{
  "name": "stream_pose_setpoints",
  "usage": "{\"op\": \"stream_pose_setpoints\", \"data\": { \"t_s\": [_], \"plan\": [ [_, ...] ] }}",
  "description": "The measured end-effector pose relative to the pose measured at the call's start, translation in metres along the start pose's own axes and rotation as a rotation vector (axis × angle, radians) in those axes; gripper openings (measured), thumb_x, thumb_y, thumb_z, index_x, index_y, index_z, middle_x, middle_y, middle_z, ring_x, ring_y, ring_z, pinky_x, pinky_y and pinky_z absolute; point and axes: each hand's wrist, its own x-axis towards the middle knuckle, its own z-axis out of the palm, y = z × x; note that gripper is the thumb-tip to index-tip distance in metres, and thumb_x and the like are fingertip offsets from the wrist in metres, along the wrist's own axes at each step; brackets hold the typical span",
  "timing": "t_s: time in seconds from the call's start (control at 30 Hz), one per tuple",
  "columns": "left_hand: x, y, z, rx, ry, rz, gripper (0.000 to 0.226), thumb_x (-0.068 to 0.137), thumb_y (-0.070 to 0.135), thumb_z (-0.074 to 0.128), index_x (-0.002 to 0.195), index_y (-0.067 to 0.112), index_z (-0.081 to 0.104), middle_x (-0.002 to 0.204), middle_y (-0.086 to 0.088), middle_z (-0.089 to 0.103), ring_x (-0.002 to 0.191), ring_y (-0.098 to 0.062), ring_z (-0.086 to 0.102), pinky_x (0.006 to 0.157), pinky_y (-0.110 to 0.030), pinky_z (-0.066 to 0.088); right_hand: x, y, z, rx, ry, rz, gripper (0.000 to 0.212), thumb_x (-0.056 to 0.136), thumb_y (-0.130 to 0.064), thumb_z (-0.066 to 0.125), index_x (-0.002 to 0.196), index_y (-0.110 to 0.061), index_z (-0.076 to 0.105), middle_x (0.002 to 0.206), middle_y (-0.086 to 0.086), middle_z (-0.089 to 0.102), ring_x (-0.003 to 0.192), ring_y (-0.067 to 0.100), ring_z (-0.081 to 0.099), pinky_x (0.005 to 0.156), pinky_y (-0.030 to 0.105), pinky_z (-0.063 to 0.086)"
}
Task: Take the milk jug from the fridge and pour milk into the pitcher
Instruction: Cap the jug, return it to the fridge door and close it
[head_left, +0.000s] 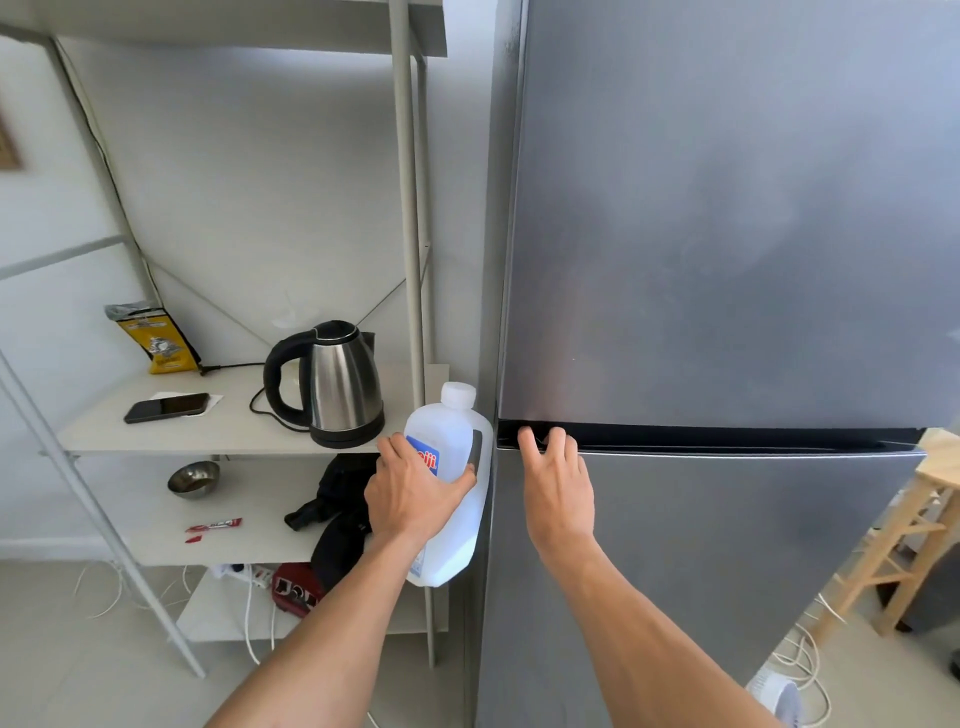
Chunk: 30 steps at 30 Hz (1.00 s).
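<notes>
You're gripping the milk jug (451, 467) in your left hand (410, 493), cap on, jug just left of the fridge (727, 260). Your right hand (558, 483) is lying open w/ fingertips in the gap btwn the fridge doors, which look shut. Fetch step looks done. No pitcher in view; next you're needing to find it, uncap, then pour.

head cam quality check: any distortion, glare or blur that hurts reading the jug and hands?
Head view: strong wide-angle bending, the shelf posts and fridge edges lean and curve. Light is soft and even, only a dull hazy sheen on the fridge door. Milk jug, left hand and right hand are sharp; the jug label is half hidden by the fingers.
</notes>
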Motion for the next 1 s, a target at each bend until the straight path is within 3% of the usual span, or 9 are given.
{"op": "stream_pose_setpoints", "data": {
  "t_s": [0.13, 0.37, 0.6, 0.7, 0.77, 1.0],
  "plan": [
    [0.003, 0.001, 0.003, -0.008, -0.002, -0.013, 0.087, 0.067, 0.074, 0.069, 0.118, 0.009, 0.041, 0.103, 0.000, 0.037, 0.092, -0.025, 0.059, 0.068, -0.035, 0.053, 0.003, 0.002, 0.002, 0.013, 0.025, -0.004, 0.071, 0.039, 0.013, 0.049, 0.104, -0.012, 0.058, 0.082, 0.009, 0.049, 0.068, 0.023, 0.047, 0.057, 0.030, 0.045],
    [0.002, 0.005, 0.003, -0.014, 0.004, -0.046, 0.087, 0.066, 0.074, 0.069, 0.117, 0.009, 0.041, 0.101, 0.001, 0.035, 0.093, -0.026, 0.060, 0.065, -0.032, 0.047, 0.004, 0.003, 0.000, 0.032, 0.021, 0.021, 0.067, 0.042, 0.014, 0.046, 0.103, -0.014, 0.059, 0.082, 0.008, 0.048, 0.068, 0.022, 0.045, 0.057, 0.030, 0.042],
    [-0.007, 0.004, -0.002, 0.020, 0.018, -0.037, 0.087, 0.066, 0.074, 0.068, 0.116, 0.008, 0.042, 0.101, 0.001, 0.036, 0.092, -0.026, 0.060, 0.062, -0.032, 0.040, 0.005, 0.005, -0.013, 0.021, -0.112, -0.049, 0.073, 0.050, 0.011, 0.036, 0.118, -0.014, 0.046, 0.099, 0.011, 0.047, 0.081, 0.023, 0.039, 0.073, 0.032, 0.042],
    [-0.010, 0.003, -0.002, 0.028, 0.019, -0.039, 0.089, 0.065, 0.074, 0.068, 0.118, 0.008, 0.042, 0.102, 0.000, 0.037, 0.093, -0.026, 0.060, 0.062, -0.032, 0.041, -0.005, 0.007, -0.013, 0.018, -0.061, -0.012, 0.069, 0.047, 0.014, 0.044, 0.111, -0.013, 0.050, 0.092, 0.010, 0.047, 0.074, 0.021, 0.033, 0.066, 0.031, 0.041],
    [-0.013, 0.005, -0.001, 0.037, 0.009, -0.056, 0.091, 0.065, 0.075, 0.069, 0.120, 0.007, 0.041, 0.106, -0.003, 0.040, 0.094, -0.026, 0.059, 0.062, -0.031, 0.041, -0.016, 0.011, -0.013, 0.029, -0.033, -0.031, 0.069, 0.044, 0.015, 0.045, 0.107, -0.012, 0.050, 0.089, 0.011, 0.047, 0.072, 0.023, 0.038, 0.063, 0.031, 0.041],
    [-0.042, 0.003, -0.014, 0.012, 0.042, -0.084, 0.092, 0.066, 0.072, 0.070, 0.121, 0.005, 0.041, 0.112, -0.007, 0.045, 0.097, -0.030, 0.060, 0.063, -0.035, 0.042, -0.034, 0.017, -0.032, 0.075, -0.083, -0.094, 0.067, 0.052, 0.011, 0.033, 0.113, -0.011, 0.050, 0.097, 0.012, 0.046, 0.079, 0.025, 0.040, 0.068, 0.033, 0.040]
  ]
}}
